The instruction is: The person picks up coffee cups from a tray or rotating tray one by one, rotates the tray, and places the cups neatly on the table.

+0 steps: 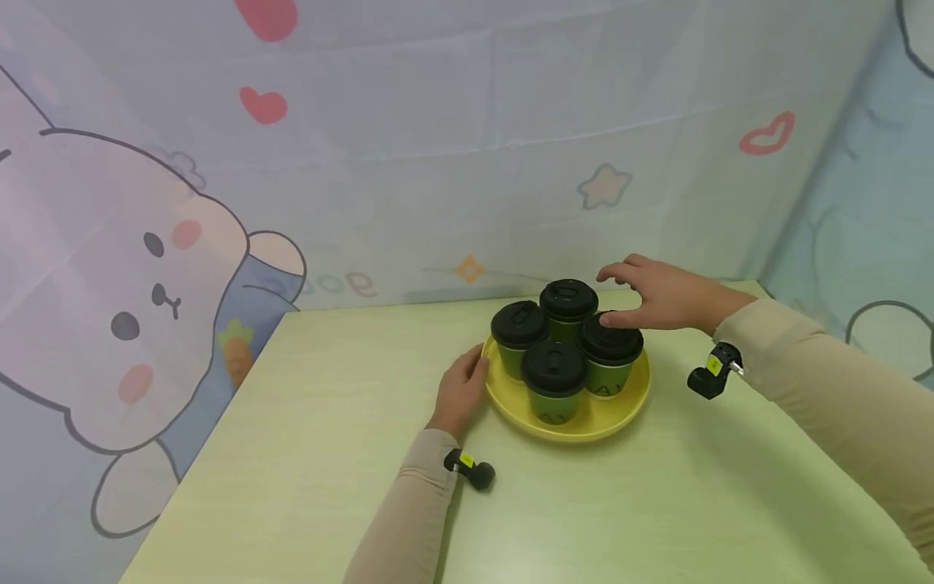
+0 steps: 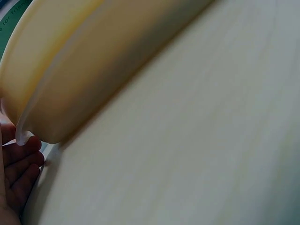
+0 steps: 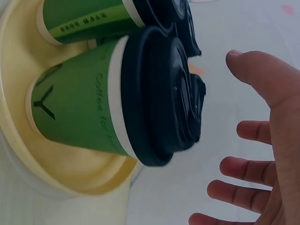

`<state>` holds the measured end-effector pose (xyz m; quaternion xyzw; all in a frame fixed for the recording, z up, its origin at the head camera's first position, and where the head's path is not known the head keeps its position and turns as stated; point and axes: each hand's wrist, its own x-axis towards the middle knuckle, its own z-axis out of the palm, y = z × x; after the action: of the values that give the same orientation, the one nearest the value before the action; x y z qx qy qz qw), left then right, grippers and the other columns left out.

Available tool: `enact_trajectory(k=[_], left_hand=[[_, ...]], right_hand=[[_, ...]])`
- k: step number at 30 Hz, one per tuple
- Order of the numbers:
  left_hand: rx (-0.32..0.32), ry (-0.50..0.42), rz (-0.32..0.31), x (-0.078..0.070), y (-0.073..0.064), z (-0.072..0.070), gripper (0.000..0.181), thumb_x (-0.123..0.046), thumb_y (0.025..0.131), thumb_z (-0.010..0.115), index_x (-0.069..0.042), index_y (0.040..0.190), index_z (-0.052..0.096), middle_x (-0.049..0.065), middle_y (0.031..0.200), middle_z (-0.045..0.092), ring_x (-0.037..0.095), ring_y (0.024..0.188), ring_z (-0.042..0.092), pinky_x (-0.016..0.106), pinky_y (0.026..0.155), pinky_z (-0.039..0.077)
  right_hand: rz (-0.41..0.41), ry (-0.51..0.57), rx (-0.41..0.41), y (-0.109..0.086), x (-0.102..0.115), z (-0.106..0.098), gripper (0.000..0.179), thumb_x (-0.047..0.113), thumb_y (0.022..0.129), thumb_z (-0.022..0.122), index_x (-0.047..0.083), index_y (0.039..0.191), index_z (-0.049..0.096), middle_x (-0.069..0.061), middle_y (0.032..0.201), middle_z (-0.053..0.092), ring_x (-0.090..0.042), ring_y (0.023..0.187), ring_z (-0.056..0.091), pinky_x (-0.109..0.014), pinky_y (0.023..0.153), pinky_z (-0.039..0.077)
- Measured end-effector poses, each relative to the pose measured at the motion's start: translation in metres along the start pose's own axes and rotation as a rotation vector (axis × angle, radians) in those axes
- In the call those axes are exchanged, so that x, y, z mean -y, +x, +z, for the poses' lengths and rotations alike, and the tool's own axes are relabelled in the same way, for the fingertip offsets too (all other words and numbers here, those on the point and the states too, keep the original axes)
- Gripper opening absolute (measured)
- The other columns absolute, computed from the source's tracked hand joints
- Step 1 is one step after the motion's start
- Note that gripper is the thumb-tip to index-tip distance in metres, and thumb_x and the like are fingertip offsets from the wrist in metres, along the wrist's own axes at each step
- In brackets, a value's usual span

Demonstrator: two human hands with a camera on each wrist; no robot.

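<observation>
On the table stands a round yellow tray (image 1: 503, 405) that holds several green paper coffee cups (image 1: 554, 408) with black lids (image 1: 554, 367). My left hand (image 1: 460, 393) holds the tray's left edge; in the left wrist view its fingers (image 2: 29, 147) lie under the tray's rim (image 2: 44, 89). My right hand (image 1: 660, 296) hovers beside the right-hand cup (image 3: 84, 101) with fingers spread and nothing in them. The right wrist view has a gap between that hand and the cup's black lid (image 3: 154, 98). All the cups stand upright.
Behind the pale table (image 1: 314, 422) hangs a white cloth (image 1: 409, 162) printed with a rabbit, hearts and stars. A bluish cloth (image 1: 868, 227) hangs at the right. The tray sits near the table's back edge. Each wrist carries a small black camera (image 1: 470, 470).
</observation>
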<state>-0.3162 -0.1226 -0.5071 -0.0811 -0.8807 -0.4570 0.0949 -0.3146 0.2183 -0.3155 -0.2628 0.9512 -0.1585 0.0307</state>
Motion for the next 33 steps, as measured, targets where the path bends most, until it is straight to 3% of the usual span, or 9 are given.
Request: enact_trajectory(k=[10,33], left_hand=[[-0.001,-0.010,-0.032,-0.001,-0.003,-0.002,0.047,-0.037,0.106,0.048,-0.017,0.147,0.055,0.006,0.145,0.057,0.026,0.138,0.048,0.043,0.117,0.036],[-0.003,-0.028,-0.031,-0.002,-0.004,-0.001,0.047,-0.039,0.105,0.048,-0.017,0.146,0.056,0.006,0.144,0.058,0.026,0.137,0.049,0.044,0.116,0.037]], right_hand=[[-0.099,-0.039,0.048,-0.001,0.012,0.014,0.068,0.056,0.088,0.072,0.013,0.138,0.057,-0.012,0.122,0.054,-0.029,0.106,0.058,-0.052,0.093,0.051],[-0.061,-0.048,0.093,0.002,0.017,0.022,0.053,0.044,0.089,0.072,0.010,0.128,0.062,-0.010,0.114,0.055,-0.023,0.094,0.057,-0.048,0.087,0.052]])
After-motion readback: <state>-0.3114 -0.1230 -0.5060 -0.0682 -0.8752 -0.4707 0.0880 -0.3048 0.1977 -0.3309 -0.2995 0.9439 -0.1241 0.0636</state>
